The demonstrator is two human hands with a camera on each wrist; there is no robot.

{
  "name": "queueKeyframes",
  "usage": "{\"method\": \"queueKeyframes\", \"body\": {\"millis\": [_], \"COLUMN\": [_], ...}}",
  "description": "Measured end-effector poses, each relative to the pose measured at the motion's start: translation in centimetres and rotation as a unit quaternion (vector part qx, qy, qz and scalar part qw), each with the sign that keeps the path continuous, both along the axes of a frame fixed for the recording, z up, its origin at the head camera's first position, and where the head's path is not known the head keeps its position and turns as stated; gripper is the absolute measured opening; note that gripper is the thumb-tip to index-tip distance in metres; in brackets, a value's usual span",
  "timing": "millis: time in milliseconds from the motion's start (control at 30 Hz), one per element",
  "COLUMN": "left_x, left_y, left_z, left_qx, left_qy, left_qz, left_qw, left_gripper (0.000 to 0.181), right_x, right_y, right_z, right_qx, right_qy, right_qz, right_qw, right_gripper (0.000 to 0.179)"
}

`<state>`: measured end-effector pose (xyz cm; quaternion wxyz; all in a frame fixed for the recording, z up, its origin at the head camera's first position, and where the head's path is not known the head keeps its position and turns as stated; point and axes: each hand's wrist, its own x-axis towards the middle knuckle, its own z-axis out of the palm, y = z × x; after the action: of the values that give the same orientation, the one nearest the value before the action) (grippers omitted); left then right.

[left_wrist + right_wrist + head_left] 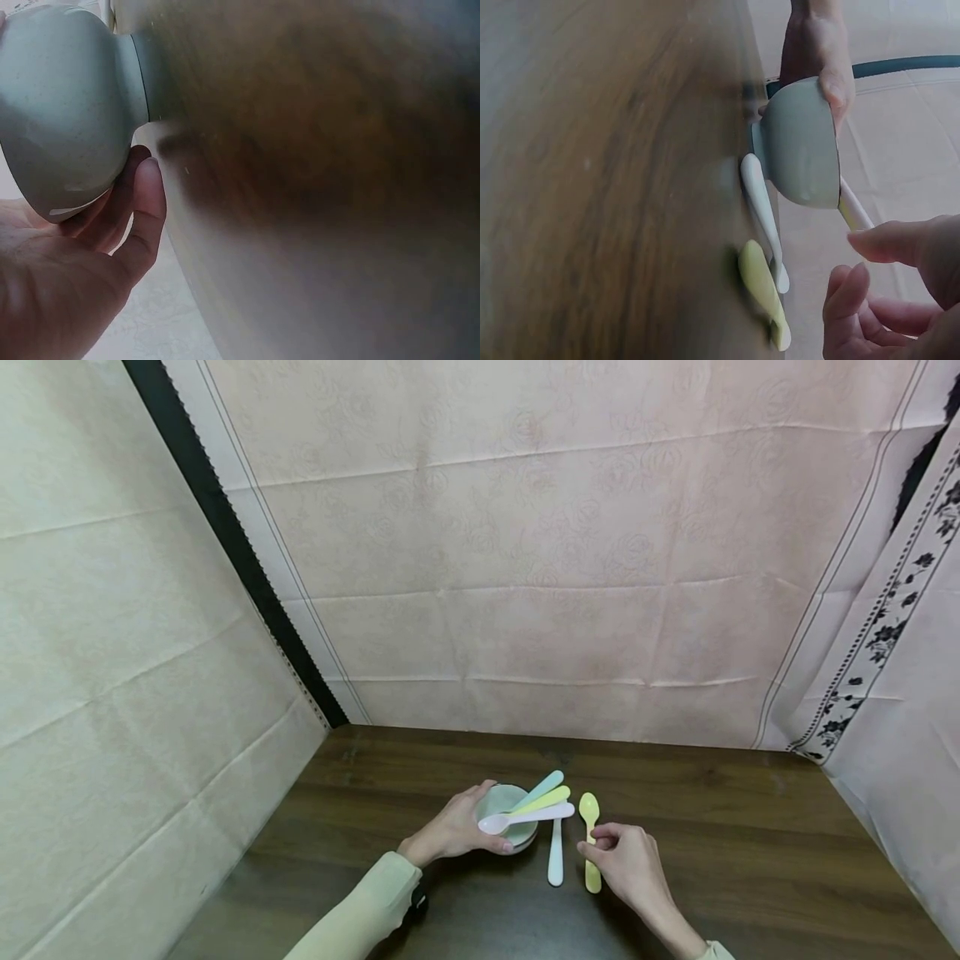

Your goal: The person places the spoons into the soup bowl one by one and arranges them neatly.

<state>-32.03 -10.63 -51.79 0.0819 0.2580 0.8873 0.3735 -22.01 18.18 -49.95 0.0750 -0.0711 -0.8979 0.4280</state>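
Note:
My left hand [456,828] grips the side of a pale green bowl [501,796], thumb at the rim nearest me and fingers around the far side. In the left wrist view the bowl [67,112] stands on its narrow foot. Inside it lean a light blue spoon [544,785], a yellow-green spoon [557,795] and a lavender spoon [536,814], handles pointing right. A whitish spoon [556,858] and a yellow spoon [589,808] lie on the table. Above the yellow spoon hovers my right hand [632,867], thumb and fingers apart, holding nothing in the right wrist view.
The dark wooden table [720,827] runs back to a hanging pale cloth [540,543]. Another cloth [135,652] hangs on the left, and a flower-bordered one [907,693] on the right.

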Motion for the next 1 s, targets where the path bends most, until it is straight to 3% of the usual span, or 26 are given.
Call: {"method": "queueKeyframes", "body": {"millis": [300,633,1000], "left_x": [0.0,-0.1,-0.2], "left_y": [0.0,0.0,0.0], "left_z": [0.0,-0.1,0.0], "left_qx": [-0.004,0.000,-0.011], "left_qy": [-0.001,-0.006,0.006], "left_qz": [0.001,0.001,-0.001], "left_qw": [1.0000,1.0000,0.9999], "left_gripper": [0.110,0.112,0.098], "right_x": [0.4,0.5,0.6], "right_y": [0.2,0.1,0.3], "right_z": [-0.6,-0.8,-1.4], "right_qx": [0.045,0.057,0.086], "right_qy": [0.003,-0.016,-0.010], "right_qz": [0.014,0.009,0.012], "right_qw": [0.9989,0.9982,0.9961], "right_gripper": [0.015,0.013,0.014]}}
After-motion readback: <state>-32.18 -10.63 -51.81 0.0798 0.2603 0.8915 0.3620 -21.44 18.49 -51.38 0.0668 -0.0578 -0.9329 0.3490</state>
